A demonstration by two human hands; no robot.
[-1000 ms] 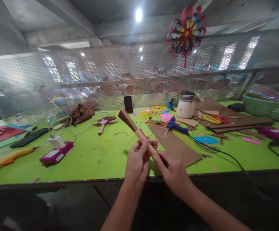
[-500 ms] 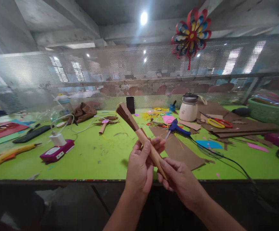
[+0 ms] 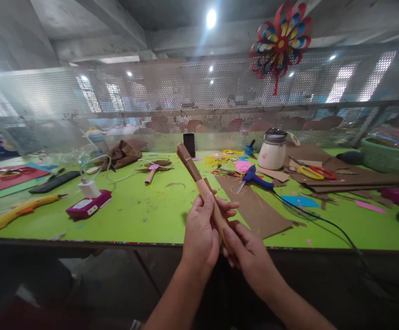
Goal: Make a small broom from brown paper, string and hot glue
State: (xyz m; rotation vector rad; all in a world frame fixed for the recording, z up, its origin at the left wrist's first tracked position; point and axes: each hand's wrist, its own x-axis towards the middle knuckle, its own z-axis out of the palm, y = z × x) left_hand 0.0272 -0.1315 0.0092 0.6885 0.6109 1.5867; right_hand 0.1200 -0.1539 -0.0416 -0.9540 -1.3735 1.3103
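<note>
A folded brown paper fan (image 3: 193, 168), its pleats pressed together and tan card strips along its lower half, slants up to the left above the table's front edge. My left hand (image 3: 201, 227) is closed round the middle of its tan part, thumb on the near face, with some fingertips sticking out beyond the far side. Lower down, my right hand (image 3: 247, 250) pinches the bottom end between thumb and fingers. Just beyond my hands, a brown paper sheet (image 3: 254, 206) lies on the green table (image 3: 134, 215), with a blue glue gun (image 3: 256, 178) resting across its edge.
Left stand a purple power strip (image 3: 91, 205) with a white charger, a yellow glue gun (image 3: 24, 211) and a round brown fan (image 3: 156, 166). Right are a cream jug (image 3: 271, 153), scissors (image 3: 314, 172), brown paper (image 3: 354, 176) and a green basket (image 3: 380, 158). A black cable crosses the right side.
The fan has turned a little more upright, and its upper end has shifted right. Both hands keep hold of it. The whole view has tilted slightly downward and to the left.
</note>
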